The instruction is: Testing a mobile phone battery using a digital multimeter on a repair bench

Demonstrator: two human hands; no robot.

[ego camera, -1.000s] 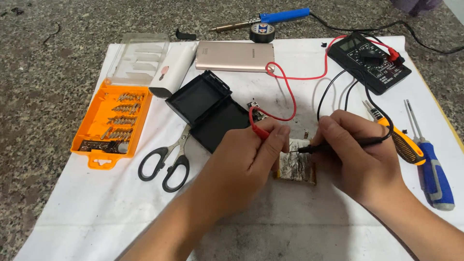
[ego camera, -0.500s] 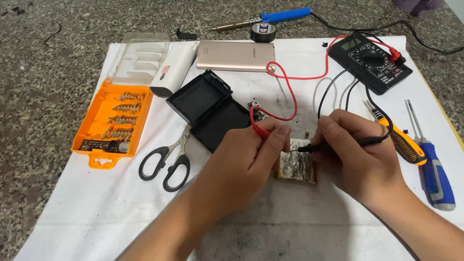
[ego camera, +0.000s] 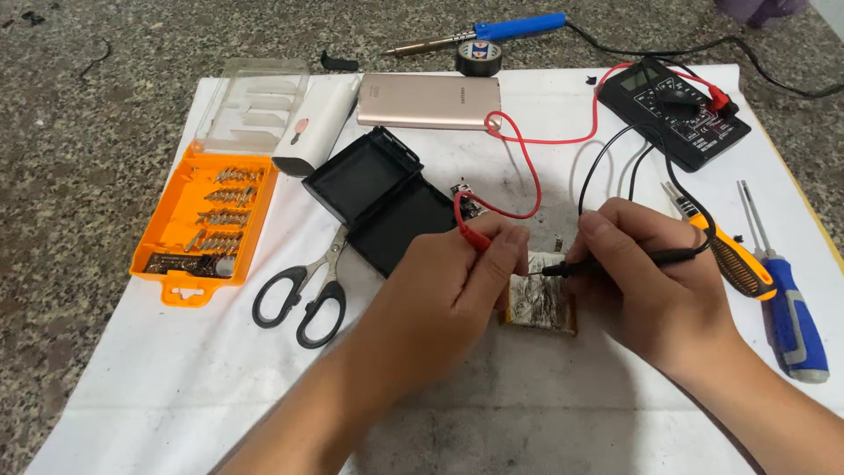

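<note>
My left hand (ego camera: 448,286) pinches a red test probe (ego camera: 468,227) with its tip down at a flat, dirty silver battery pack (ego camera: 543,305) on the white sheet (ego camera: 176,378). My right hand (ego camera: 655,286) grips a black test probe (ego camera: 607,263), tip touching the pack's upper edge. Red and black leads run back to a black multimeter (ego camera: 681,112) at the upper right. Both hands partly cover the pack.
An open black case (ego camera: 378,198), black scissors (ego camera: 303,295) and an orange bit box (ego camera: 204,220) lie to the left. A white cylinder (ego camera: 318,134), pink power bank (ego camera: 428,99), soldering iron (ego camera: 492,32) and tape roll (ego camera: 478,56) sit behind. Screwdrivers (ego camera: 791,299) lie at right.
</note>
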